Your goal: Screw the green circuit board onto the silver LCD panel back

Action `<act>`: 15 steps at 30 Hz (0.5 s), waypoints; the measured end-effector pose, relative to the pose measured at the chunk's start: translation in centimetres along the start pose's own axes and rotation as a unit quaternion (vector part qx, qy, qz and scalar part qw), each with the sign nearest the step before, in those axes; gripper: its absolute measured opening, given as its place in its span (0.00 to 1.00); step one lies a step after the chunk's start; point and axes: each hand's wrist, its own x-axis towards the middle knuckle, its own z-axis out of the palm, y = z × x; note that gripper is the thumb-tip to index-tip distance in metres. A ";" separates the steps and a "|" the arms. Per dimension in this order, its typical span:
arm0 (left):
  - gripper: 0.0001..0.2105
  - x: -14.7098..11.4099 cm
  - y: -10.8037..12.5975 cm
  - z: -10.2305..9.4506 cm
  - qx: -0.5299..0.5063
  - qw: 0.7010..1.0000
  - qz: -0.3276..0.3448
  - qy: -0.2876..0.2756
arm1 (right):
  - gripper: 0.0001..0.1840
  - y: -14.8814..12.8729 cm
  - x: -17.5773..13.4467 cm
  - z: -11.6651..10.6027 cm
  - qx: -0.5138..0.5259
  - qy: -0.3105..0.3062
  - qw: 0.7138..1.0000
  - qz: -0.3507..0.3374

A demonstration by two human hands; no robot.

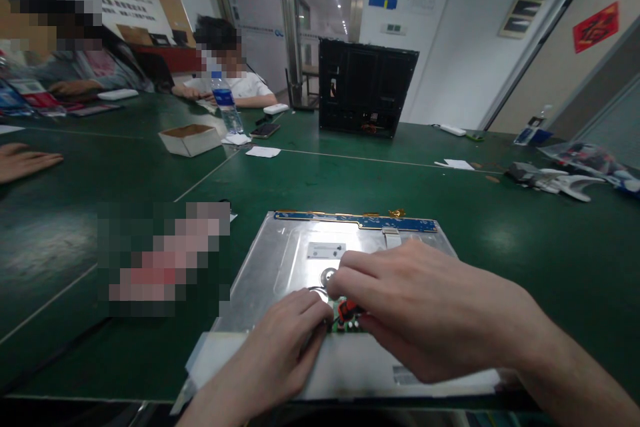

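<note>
A display panel with a silvery metal back [265, 273] lies in front of me on the table. A blue circuit strip [400, 223] runs along its far edge. Near the panel's middle is a small green circuit board [341, 327], partly covered by my fingers. My right hand [400, 300] is closed over that board around a small red-orange and black object [346, 311], whose kind my fingers hide. Beside it, my left hand [293, 333] has its fingers drawn together at the board's left edge. Whatever they pinch is hidden. A round metal disc [329, 277] shows just beyond the fingertips.
A black panel housing [367, 87] stands upright across the green table [320, 180]. A white box [191, 140], a water bottle [226, 103] and a phone [265, 130] are at the back left. Grey-white tools [555, 180] lie right. Another person's hand [27, 161] rests at left.
</note>
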 end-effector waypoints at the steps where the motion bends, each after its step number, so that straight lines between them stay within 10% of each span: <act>1: 0.09 0.0 0.0 0.0 0.000 1.000 0.003 0.004 | 0.11 0.0 0.0 0.0 -0.005 0.001 1.000 -0.003; 15: 0.10 0.0 0.0 0.1 -0.006 1.000 0.012 0.012 | 0.11 0.0 0.1 0.1 -0.004 0.010 1.000 -0.013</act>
